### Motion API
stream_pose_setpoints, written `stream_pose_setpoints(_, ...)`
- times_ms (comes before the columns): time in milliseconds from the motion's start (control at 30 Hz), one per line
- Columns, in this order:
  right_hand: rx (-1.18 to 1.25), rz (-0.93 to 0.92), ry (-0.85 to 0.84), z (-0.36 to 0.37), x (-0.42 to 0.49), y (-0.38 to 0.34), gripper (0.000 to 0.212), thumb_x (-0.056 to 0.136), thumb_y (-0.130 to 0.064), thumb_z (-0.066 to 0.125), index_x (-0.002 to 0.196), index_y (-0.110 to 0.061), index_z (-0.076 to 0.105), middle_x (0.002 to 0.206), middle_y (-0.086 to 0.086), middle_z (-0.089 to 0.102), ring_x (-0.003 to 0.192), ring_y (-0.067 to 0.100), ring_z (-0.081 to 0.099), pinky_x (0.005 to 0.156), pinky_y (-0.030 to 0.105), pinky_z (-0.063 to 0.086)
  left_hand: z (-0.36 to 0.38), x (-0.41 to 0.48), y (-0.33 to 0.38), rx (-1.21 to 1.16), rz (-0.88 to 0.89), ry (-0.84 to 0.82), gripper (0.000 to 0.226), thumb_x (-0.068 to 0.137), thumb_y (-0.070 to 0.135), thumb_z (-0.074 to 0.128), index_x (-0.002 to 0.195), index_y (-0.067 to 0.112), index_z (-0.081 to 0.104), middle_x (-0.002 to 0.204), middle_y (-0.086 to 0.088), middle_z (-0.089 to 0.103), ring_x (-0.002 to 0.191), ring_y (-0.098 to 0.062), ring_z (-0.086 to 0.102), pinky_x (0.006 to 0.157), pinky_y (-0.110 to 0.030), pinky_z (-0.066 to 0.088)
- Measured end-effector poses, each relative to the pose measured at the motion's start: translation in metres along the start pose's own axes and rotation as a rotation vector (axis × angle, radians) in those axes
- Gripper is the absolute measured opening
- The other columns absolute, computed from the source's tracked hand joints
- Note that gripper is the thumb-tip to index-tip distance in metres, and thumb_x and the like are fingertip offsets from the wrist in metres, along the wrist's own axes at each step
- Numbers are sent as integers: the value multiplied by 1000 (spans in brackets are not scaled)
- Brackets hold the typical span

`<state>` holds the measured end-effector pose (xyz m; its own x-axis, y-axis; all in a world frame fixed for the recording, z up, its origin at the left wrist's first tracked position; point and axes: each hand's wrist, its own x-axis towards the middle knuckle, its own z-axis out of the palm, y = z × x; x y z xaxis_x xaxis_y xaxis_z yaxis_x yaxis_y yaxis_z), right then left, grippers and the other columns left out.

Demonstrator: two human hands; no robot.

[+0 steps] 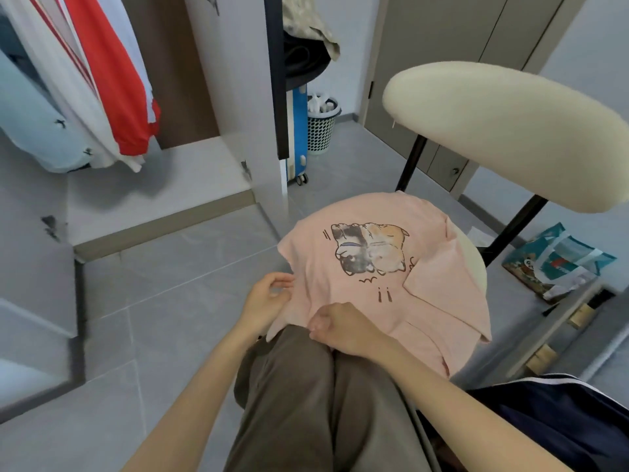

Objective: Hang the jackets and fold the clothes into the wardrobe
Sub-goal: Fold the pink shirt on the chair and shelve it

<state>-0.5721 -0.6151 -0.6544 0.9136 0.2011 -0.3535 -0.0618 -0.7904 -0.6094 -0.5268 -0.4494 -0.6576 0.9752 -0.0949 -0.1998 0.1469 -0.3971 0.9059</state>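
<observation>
Apparently left grip (269, 296) and right grip (340, 327) both pinch the pink T-shirt (315, 253) hem

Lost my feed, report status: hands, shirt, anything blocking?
Left hand pinches pink shirt edge, right hand grips hem. Shirt spread on chair, print up. Nothing blocking.

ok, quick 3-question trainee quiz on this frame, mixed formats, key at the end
1. True or false: the pink T-shirt lies print-up on the cream chair seat.
2. Left hand, right hand: which holds the shirt's near edge? A) left only B) right only C) both
3. Fill in: the red-and-white jacket hangs in the ____.

Key: 1 true; 2 C; 3 wardrobe.
</observation>
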Motion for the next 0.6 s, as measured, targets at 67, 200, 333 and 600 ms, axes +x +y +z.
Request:
stream_pose_setpoints(67,-52,38,1,7,2,-5,22,90,-22,58,101,-8,71,108,11,71,102,27,63,86,29,48,-7,-7,-6,-14,-14,-8,27,90,-4,54,115,3,61,108,-4,62,101,-13,57,87,-18,45)
stream_pose_setpoints(200,-155,95,30,10,9,-6,26,90,-13,49,98,1,69,102,19,70,100,34,64,85,32,49,-15,-18,-15,-28,-27,-12,27,91,-4,52,114,5,61,107,-1,62,100,-9,56,80,-8,43)
stream_pose_setpoints(333,-211,105,5,13,13,-1,28,90,-11,48,103,3,68,105,22,69,102,34,64,91,34,47,-15,-23,-21,-28,-48,-29,26,91,-2,52,113,8,61,108,-1,62,104,-12,57,96,-24,43)
stream_pose_setpoints(600,40,-17,277,-15,5,-8,14,96,-8,51,95,-5,64,93,7,67,82,22,60,67,18,35,-3,-17,-36,-177,-300,-14,23,96,10,49,118,9,54,100,-10,64,76,-17,59,69,-28,49)
